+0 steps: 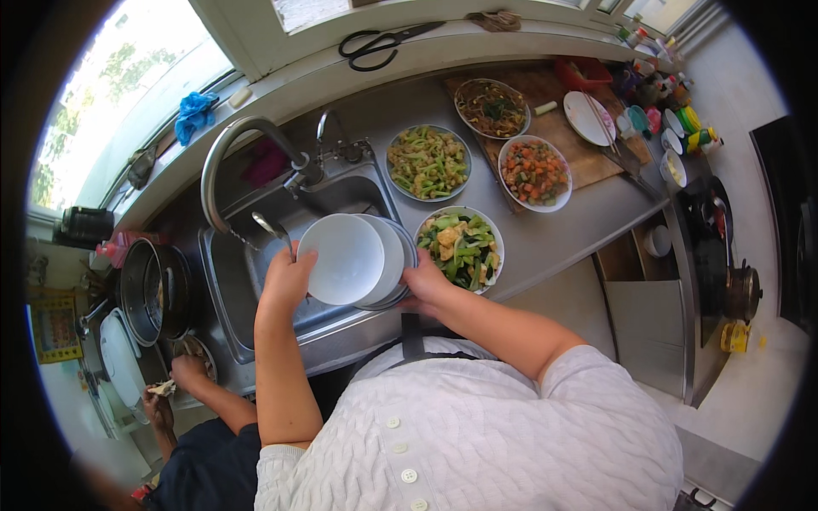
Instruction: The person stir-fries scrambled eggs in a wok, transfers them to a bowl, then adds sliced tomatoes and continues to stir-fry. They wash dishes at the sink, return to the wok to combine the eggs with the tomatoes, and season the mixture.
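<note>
Over the front of the stainless-steel sink (220, 300), a nested stack of white bowls (345, 259) is tipped so that the top bowl's inside faces me. My left hand (285, 274) grips the stack's left side and also has a metal spoon (271, 227) sticking up by its thumb. On the right, my right hand (427, 281) clasps the lower bowls of the stack, its fingers partly hidden underneath. A thin stream of water comes from the curved faucet (214, 166), just left of the spoon. Close beyond my right hand sits a bowl of greens with egg or tofu pieces (461, 249).
Cooked dishes include chopped green stalks (428, 163), diced carrot mix (535, 172) and bean sprouts (492, 108). A cutting board (594, 169) holds a plate (585, 118) and a cleaver (629, 166). Scissors (386, 46) lie on the sill. Left, another person's hand (188, 372) works beside a large pot (144, 290).
</note>
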Motion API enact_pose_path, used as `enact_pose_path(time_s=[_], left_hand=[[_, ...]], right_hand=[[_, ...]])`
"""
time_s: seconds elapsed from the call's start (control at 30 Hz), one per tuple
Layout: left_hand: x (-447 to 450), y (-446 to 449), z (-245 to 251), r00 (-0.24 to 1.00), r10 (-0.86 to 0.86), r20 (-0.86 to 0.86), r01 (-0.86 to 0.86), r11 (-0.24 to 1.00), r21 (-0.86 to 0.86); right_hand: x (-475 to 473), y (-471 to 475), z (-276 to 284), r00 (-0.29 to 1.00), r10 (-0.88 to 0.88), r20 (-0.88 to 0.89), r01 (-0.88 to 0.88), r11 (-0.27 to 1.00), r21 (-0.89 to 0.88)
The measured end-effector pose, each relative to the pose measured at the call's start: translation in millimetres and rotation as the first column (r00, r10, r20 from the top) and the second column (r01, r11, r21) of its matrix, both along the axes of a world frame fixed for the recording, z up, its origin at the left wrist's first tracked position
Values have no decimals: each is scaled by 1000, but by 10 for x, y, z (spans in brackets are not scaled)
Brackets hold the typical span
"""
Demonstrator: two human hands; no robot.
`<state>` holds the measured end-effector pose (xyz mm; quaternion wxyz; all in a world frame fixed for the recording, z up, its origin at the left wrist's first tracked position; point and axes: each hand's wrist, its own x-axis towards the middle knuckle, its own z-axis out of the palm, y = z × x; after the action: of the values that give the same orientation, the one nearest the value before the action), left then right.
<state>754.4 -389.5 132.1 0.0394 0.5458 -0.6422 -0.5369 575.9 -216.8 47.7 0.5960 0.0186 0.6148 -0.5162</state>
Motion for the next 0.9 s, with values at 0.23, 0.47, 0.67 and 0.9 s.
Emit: enact_pose_path(time_s=[0.23,0.47,0.67,0.9], left_hand=[[231,-48,-362,996,-87,22,90,968,-235],[406,-48,-536,953,276,-126,-206,895,396],[637,-127,-707,910,328,-252,-196,879,435],[460,-67,-469,922,232,-309,-123,934,336]], right_hand=[[115,-79,32,1000,26,-3,-26,1000,-14],[309,-117,112,998,56,5,-55,995,-78],[367,-142,242,979,198,39,-189,968,-165],[11,-158,143,904,398,158,-328,880,-344]])
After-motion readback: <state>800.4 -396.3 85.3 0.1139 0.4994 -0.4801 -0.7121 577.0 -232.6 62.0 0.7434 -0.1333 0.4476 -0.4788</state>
